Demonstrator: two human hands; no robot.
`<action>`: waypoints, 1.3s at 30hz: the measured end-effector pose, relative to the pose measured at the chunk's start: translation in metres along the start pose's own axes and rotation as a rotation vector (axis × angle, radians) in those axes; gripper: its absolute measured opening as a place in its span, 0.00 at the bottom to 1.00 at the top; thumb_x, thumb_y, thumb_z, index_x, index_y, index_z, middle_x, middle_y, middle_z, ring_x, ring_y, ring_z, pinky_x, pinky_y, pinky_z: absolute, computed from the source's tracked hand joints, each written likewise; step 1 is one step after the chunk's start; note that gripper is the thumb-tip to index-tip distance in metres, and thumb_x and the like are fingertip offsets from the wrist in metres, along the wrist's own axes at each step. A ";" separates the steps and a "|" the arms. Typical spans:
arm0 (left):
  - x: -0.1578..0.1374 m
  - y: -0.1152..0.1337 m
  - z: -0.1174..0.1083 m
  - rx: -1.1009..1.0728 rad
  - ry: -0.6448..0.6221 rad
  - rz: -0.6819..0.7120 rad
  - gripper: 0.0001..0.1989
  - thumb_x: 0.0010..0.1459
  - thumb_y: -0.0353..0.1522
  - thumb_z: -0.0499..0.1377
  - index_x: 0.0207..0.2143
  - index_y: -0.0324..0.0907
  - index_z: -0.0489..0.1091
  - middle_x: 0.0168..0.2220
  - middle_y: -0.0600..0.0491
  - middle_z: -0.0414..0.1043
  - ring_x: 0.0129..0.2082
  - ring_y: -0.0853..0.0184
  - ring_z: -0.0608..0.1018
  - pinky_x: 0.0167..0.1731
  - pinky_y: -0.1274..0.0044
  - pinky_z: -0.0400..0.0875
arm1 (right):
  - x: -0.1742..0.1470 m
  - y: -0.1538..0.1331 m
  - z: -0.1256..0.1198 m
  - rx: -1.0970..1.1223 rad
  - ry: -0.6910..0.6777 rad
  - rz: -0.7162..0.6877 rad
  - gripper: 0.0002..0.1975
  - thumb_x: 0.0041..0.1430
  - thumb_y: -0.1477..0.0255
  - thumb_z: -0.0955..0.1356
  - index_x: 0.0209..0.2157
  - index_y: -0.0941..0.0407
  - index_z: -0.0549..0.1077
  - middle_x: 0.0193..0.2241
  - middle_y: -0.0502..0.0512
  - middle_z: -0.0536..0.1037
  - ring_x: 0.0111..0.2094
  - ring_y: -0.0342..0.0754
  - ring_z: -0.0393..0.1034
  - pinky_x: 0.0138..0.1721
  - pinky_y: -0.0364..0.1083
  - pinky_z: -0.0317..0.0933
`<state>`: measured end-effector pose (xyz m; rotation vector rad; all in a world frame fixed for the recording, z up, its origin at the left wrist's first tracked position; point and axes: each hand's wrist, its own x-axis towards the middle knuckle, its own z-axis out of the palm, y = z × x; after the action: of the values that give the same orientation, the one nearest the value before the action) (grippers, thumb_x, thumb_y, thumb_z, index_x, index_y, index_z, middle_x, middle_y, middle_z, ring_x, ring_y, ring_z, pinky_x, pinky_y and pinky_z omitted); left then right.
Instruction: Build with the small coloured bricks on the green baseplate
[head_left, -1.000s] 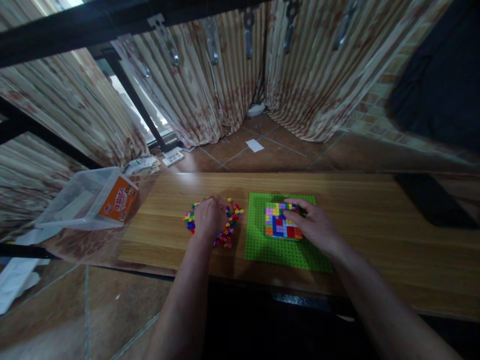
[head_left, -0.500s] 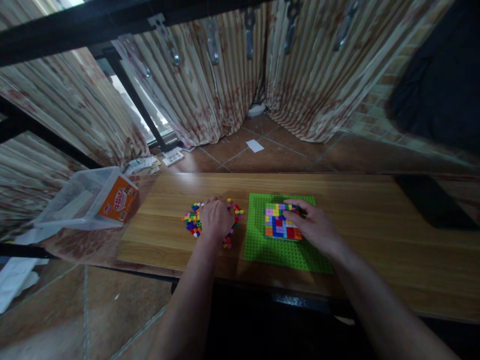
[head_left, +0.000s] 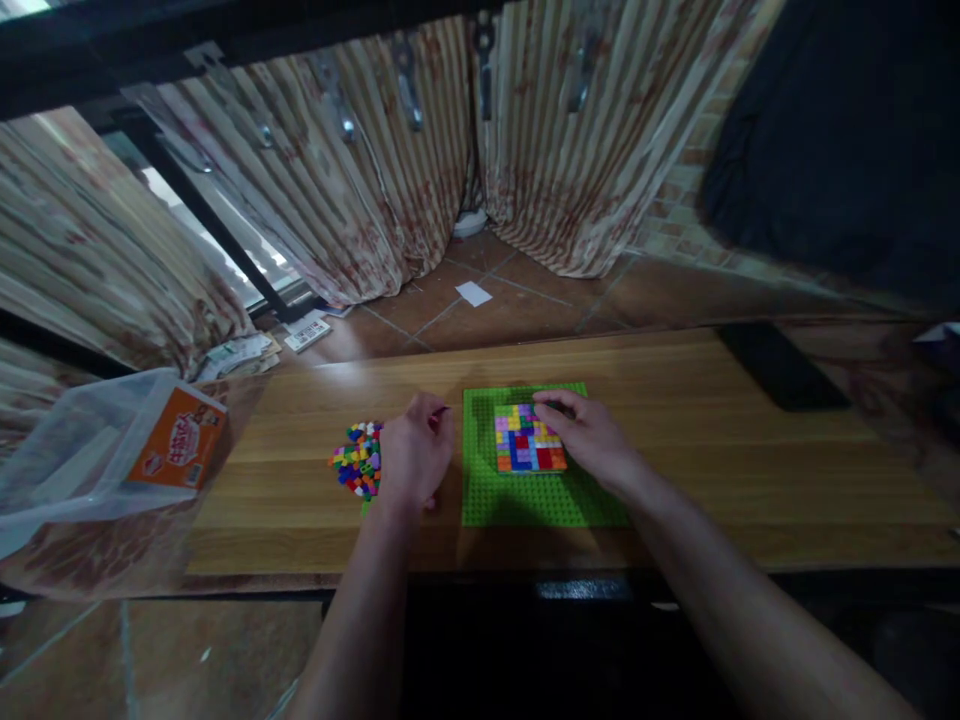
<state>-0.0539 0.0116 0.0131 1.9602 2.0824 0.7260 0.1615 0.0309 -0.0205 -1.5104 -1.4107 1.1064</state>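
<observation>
A flat, many-coloured block of building bricks (head_left: 517, 440) sits on a green studded baseplate (head_left: 540, 510). My right hand (head_left: 589, 435) is curled over the block's far right corner, fingertips on its upper bricks. Just left of the baseplate, my left hand (head_left: 416, 450) is raised with its fingers pinched together. A small dark reddish brick (head_left: 436, 418) shows at those fingertips, partly hidden. Beneath and left of that hand lies a pile of loose small bricks (head_left: 360, 460), with part of the pile covered by the hand and wrist.
The wooden table (head_left: 277, 480) carries a dark flat object (head_left: 784, 365) at its far right. A clear plastic bin (head_left: 82, 440) with an orange label stands at the left. Curtains (head_left: 390, 200) hang beyond the table, and a white paper (head_left: 473, 293) lies on the tiled floor.
My left hand has lifted from the brick pile and turned toward the baseplate, a small brick in its fingertips. My right hand stays at the block. The camera view has swung right.
</observation>
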 end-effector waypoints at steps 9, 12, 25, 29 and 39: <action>-0.025 0.034 0.027 -0.267 -0.097 0.374 0.05 0.60 0.30 0.55 0.36 0.44 0.71 0.36 0.53 0.75 0.37 0.68 0.77 0.40 0.76 0.70 | 0.005 0.006 0.000 0.058 -0.006 -0.035 0.13 0.55 0.65 0.67 0.39 0.55 0.76 0.35 0.54 0.79 0.35 0.46 0.72 0.39 0.47 0.65; -0.025 0.036 0.033 -0.216 -0.101 0.453 0.06 0.62 0.30 0.53 0.36 0.44 0.71 0.36 0.52 0.74 0.38 0.67 0.75 0.41 0.75 0.70 | 0.006 0.008 0.000 0.050 -0.009 -0.058 0.13 0.55 0.66 0.67 0.40 0.56 0.76 0.34 0.54 0.79 0.35 0.47 0.72 0.39 0.47 0.65; -0.023 0.045 0.043 -0.204 -0.055 0.439 0.05 0.59 0.30 0.56 0.35 0.44 0.72 0.37 0.52 0.73 0.41 0.65 0.73 0.44 0.71 0.67 | 0.004 0.009 -0.003 0.005 -0.017 -0.082 0.13 0.54 0.66 0.68 0.40 0.55 0.75 0.32 0.52 0.78 0.32 0.46 0.71 0.37 0.48 0.64; -0.023 0.048 0.044 -0.223 -0.046 0.384 0.05 0.57 0.29 0.58 0.36 0.44 0.71 0.38 0.52 0.73 0.42 0.63 0.73 0.44 0.70 0.68 | 0.001 0.005 -0.006 -0.008 -0.068 -0.069 0.14 0.52 0.69 0.69 0.42 0.54 0.75 0.33 0.52 0.78 0.36 0.48 0.71 0.41 0.49 0.65; -0.023 0.048 0.045 -0.248 -0.034 0.345 0.10 0.55 0.27 0.59 0.41 0.43 0.68 0.40 0.50 0.72 0.44 0.62 0.73 0.46 0.69 0.70 | -0.002 -0.002 -0.008 -0.025 -0.118 -0.036 0.21 0.46 0.74 0.71 0.45 0.54 0.73 0.38 0.53 0.78 0.40 0.50 0.72 0.45 0.51 0.65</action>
<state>0.0116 -0.0004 -0.0073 2.1867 1.5611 0.9536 0.1679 0.0291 -0.0157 -1.4522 -1.5313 1.1767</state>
